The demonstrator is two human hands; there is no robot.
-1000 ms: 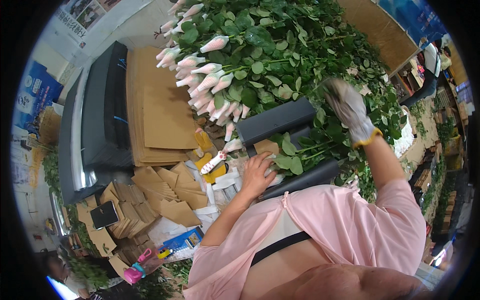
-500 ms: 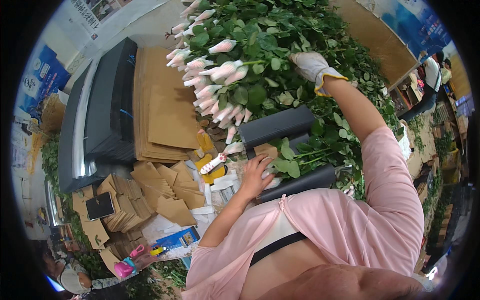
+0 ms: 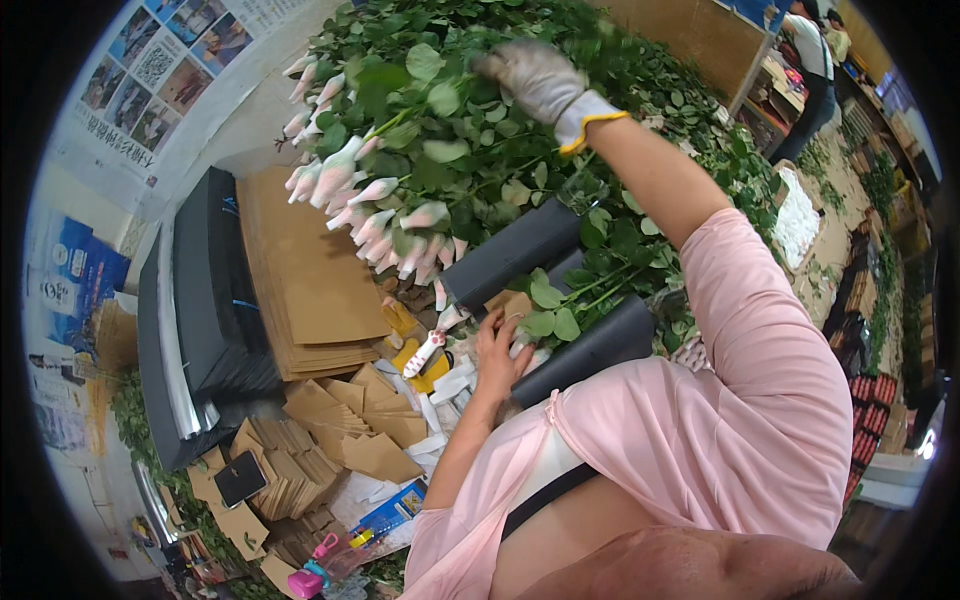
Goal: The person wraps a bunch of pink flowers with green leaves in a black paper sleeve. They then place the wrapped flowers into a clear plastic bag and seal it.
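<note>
My bare left hand point(image 3: 497, 350) grips a small cardboard piece point(image 3: 508, 300) at leafy rose stems point(image 3: 590, 290) lying between dark wrap sheets point(image 3: 590, 355). My right hand point(image 3: 530, 85), in a grey glove with yellow cuff, reaches into a large heap of roses point(image 3: 620, 70); its fingertips are blurred. White-and-pink netted rose heads point(image 3: 340, 170) stick out leftward from that heap. A white scissors-like tool with paw pattern point(image 3: 428, 350) lies beside a yellow glove point(image 3: 425, 370), left of my left hand.
Dark stacked sheets point(image 3: 200, 320) and cardboard sheets point(image 3: 310, 270) stand left. Below them are cardboard pieces point(image 3: 300, 460), a phone point(image 3: 240, 478), a blue tool point(image 3: 385, 510) and a pink bottle point(image 3: 308, 578). A person point(image 3: 808, 80) stands upper right near white material point(image 3: 798, 215).
My right arm has swung up and leftward, deeper into the top of the rose heap. My left hand stays at the cardboard piece. The whole view has shifted slightly.
</note>
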